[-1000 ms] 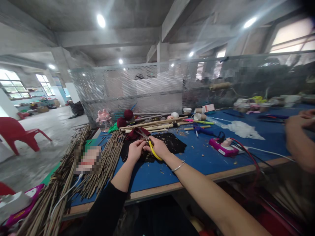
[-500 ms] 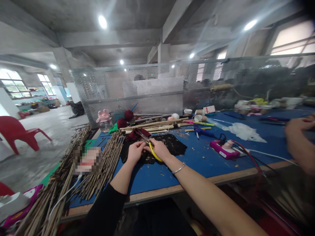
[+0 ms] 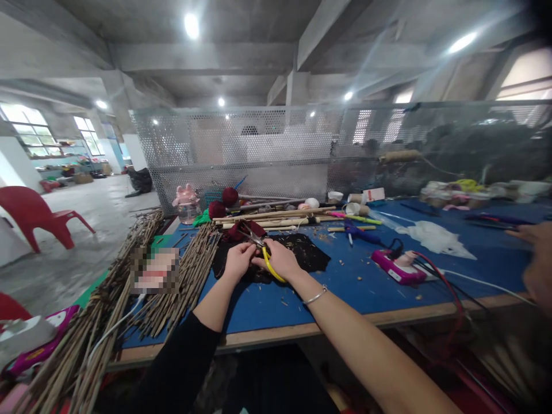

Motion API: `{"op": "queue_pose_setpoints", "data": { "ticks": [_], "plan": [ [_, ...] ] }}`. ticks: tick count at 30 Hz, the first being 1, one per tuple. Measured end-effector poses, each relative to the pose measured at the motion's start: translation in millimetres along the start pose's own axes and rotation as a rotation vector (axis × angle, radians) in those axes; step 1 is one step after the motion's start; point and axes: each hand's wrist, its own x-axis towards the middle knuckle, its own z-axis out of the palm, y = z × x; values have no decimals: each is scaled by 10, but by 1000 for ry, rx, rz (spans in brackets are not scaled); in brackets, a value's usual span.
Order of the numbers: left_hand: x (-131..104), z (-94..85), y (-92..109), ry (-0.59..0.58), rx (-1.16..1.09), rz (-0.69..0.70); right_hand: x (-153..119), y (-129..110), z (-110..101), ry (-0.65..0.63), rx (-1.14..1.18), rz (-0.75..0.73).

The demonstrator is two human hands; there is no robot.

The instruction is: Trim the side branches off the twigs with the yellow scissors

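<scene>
My right hand [image 3: 281, 260] is closed around the yellow handle of a pair of scissors [image 3: 268, 265], whose metal blades point up and left. Beside it, my left hand [image 3: 240, 259] is closed in a pinch near the blades; what lies between its fingertips is too small to make out. Both hands are over a black cloth [image 3: 308, 250] strewn with small chips. Dark red fabric or yarn [image 3: 241, 231] lies just beyond the fingers, partly behind the blades.
Thin brown twigs [image 3: 190, 282] lie left of my hands. Behind are pale sticks [image 3: 276, 220] and dark red yarn balls [image 3: 230, 196]. A blue glue gun [image 3: 357, 232] and a purple power strip [image 3: 399, 267] sit to the right. Another person's hand [image 3: 539, 259] shows at the right edge.
The view has shifted slightly, so most things sit a little further right. My hands and the scissors keep nearly the same pose. The other person's hand has moved right, partly out of view.
</scene>
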Motion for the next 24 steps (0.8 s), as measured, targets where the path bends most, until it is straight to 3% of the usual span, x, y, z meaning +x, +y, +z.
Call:
{"op": "queue_pose_setpoints", "data": {
  "ticks": [7,13,19,24],
  "plan": [
    [33,15,-59,-29,45,50,16,-27,17,69,24,-38],
    [-4,12,6,-29,60,90,1,-44,-10,-4,91,-63],
    [-21,0,30,-28,58,104,4,-46,-33,-52,7,11],
    [-11,4,24,-20,19,48,-5,-64,-55,-56,-36,22]
  ]
}}
